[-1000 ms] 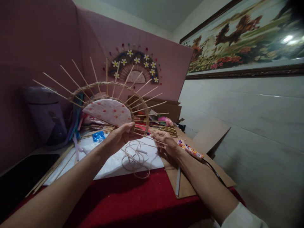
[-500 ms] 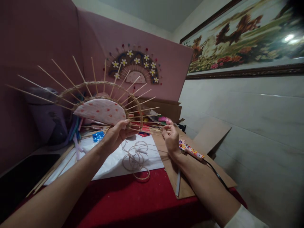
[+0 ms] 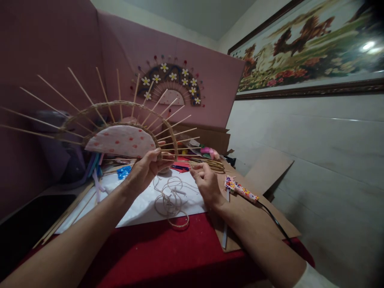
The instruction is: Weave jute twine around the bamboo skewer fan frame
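My left hand [image 3: 148, 162] is closed on the lower right corner of a half-round craft frame, thumb in front. Its half-disc [image 3: 121, 141] is white with reddish dots, and thin wooden sticks [image 3: 85, 90] fan out from it. A braided twine arc [image 3: 120, 103] crosses the sticks partway out. Right of the frame, my right hand [image 3: 207, 182] is closed in a pinch near the lowest sticks. A strand from the loose twine [image 3: 171, 200] runs toward it; the bit between the fingertips is barely visible.
A flower-patterned glue gun [image 3: 241, 190] with a black cord lies on brown cardboard [image 3: 261, 216] at right. White paper [image 3: 132, 214] and a blue packet [image 3: 124, 172] lie on the red cloth [image 3: 168, 256]. Behind, a finished flowered half-round piece [image 3: 172, 76] hangs on a pink panel.
My right hand has moved left and down, nearer the frame's lower right end. The frame has shifted slightly left and tilted a little in my left hand.
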`<state>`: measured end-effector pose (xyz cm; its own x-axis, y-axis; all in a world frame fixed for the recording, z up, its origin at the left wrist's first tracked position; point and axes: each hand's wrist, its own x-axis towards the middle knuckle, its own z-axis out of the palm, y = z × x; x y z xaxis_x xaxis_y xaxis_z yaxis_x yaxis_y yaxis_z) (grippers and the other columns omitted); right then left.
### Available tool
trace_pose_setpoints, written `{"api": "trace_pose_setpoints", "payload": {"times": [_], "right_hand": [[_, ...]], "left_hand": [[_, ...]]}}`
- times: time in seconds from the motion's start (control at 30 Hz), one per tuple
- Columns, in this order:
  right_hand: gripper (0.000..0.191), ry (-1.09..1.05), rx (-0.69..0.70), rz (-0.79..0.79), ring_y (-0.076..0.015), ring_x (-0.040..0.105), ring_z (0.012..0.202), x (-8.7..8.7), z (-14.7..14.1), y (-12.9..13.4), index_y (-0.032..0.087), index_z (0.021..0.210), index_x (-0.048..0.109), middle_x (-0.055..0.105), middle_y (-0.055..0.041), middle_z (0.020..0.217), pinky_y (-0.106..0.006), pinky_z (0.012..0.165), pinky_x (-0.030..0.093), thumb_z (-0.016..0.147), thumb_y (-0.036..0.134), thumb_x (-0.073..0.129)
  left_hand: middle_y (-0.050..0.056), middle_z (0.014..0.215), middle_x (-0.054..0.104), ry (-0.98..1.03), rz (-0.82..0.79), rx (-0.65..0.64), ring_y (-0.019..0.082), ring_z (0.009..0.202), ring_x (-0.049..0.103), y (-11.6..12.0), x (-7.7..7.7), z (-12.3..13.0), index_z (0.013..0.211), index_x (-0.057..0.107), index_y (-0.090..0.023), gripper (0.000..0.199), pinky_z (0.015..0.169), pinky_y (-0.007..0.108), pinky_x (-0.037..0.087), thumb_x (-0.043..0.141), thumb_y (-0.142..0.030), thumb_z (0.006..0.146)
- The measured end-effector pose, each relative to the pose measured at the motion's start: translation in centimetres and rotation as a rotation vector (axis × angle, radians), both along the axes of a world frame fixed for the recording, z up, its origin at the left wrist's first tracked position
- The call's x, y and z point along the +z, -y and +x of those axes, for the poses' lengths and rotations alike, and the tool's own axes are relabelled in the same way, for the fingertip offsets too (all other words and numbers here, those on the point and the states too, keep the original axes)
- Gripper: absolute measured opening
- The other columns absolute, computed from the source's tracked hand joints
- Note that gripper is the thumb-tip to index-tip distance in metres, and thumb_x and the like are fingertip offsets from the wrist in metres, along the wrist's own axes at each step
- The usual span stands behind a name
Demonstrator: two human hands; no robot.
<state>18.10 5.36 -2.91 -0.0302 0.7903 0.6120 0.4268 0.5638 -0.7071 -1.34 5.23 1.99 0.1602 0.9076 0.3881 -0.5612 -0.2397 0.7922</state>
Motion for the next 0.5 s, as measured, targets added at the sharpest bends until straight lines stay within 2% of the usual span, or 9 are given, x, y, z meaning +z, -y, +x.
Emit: {"api": "trace_pose_setpoints", "payload": {"times": [0.07,0.2,0.3,0.5], "right_hand": [[0.019,0.093,0.029,-0.002,-0.0087,0.035,0.043,-0.07,0.02,-0.06,0.017,0.084,0.056,0.044,0.0057,0.047,-0.022,0.045,0.025,0.084,0.035,0.052],[0.019,0.318,0.167,0.096,-0.0106,0.050,0.058,-0.17,-0.03,0.33,0.017,0.076,0.063,0.061,-0.0013,0.065,-0.022,0.057,0.034,0.085,0.027,0.050],[0.018,0.421,0.219,0.114,-0.0098,0.049,0.055,-0.17,-0.17,0.72,0.017,0.076,0.064,0.061,-0.0007,0.063,-0.022,0.056,0.033,0.085,0.027,0.051],[0.016,0.501,0.218,0.104,-0.0093,0.048,0.053,-0.18,-0.18,0.66,0.016,0.075,0.064,0.059,-0.0005,0.060,-0.021,0.054,0.032,0.083,0.023,0.052]], "left_hand": [[0.009,0.082,0.071,0.013,0.003,-0.007,0.021,0.087,0.066,0.08,0.07,0.01,0.096,0.061,-0.010,0.021,0.091,0.042,0.047,0.049,-0.020,0.082],[0.008,0.084,0.071,0.054,-0.009,-0.043,0.021,0.087,0.067,0.34,0.20,0.17,0.095,0.061,-0.012,0.019,0.092,0.044,0.046,0.048,-0.019,0.083],[0.007,0.083,0.071,0.073,-0.018,-0.046,0.021,0.086,0.067,0.49,0.26,0.31,0.095,0.060,-0.013,0.019,0.092,0.045,0.046,0.048,-0.018,0.082],[0.007,0.087,0.071,0.067,-0.012,-0.058,0.023,0.089,0.067,0.43,0.17,0.30,0.108,0.057,-0.015,0.028,0.093,0.047,0.044,0.049,-0.018,0.082]]}}
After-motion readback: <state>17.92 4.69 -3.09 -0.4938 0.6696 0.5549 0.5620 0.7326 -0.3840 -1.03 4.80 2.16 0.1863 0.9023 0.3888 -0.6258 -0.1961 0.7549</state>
